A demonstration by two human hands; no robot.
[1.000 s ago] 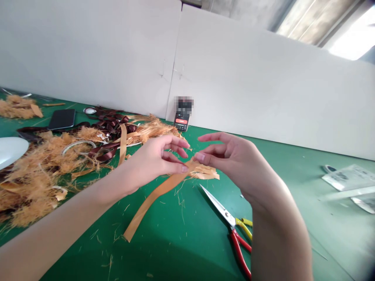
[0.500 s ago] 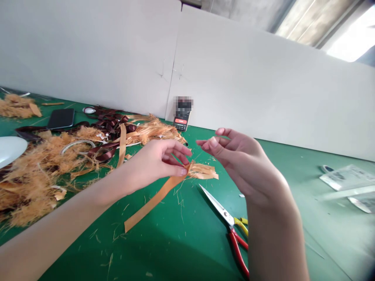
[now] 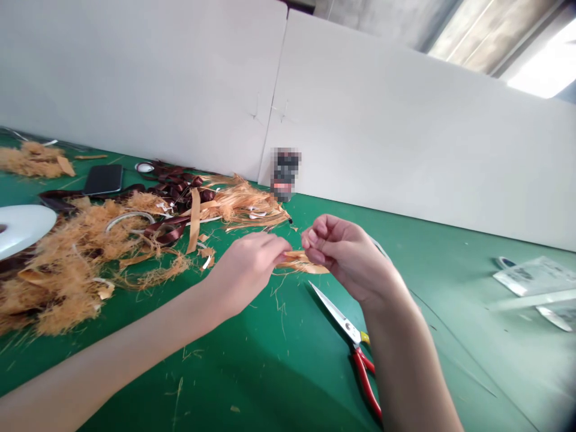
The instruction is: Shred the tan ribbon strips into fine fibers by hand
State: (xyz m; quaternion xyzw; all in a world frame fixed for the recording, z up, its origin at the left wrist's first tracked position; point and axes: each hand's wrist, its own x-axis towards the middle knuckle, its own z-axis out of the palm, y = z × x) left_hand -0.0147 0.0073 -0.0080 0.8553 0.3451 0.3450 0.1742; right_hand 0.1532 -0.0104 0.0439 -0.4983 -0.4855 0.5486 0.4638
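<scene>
The grip of the left hand (image 3: 249, 273) is closed, its fingertips pressed together on the near end of a frayed tan ribbon strip (image 3: 302, 264); the grip of the right hand (image 3: 346, 255) is curled, its fingertips drawn together directly beside the strip, though contact cannot be confirmed from this view. The two hands are close together, with the strip held between them, above the tabletop (image 3: 454, 318); loose fibres hang from its frayed end.

Steel scissors with red handles (image 3: 346, 327) lie on the green tabletop, just below the right hand, their blades closed and pointing toward the strip; the handles pass beneath the right forearm. Stray fibres are scattered across the surface near the hands.

To the left of the left hand lies a large heap of shredded tan fibre (image 3: 67, 273); a straw-coloured fibre bundle (image 3: 245, 205) lies farther back. Dark brown ribbon (image 3: 173, 229) is tangled between them, with an upright tan ribbon loop (image 3: 194, 219) beside it; a black smartphone (image 3: 104, 179) lies behind the heap. A white disc (image 3: 22, 227) sits at the left edge; printed sheets (image 3: 528, 276) lie at the right. A white panel wall (image 3: 405, 138) stands along the back edge.
</scene>
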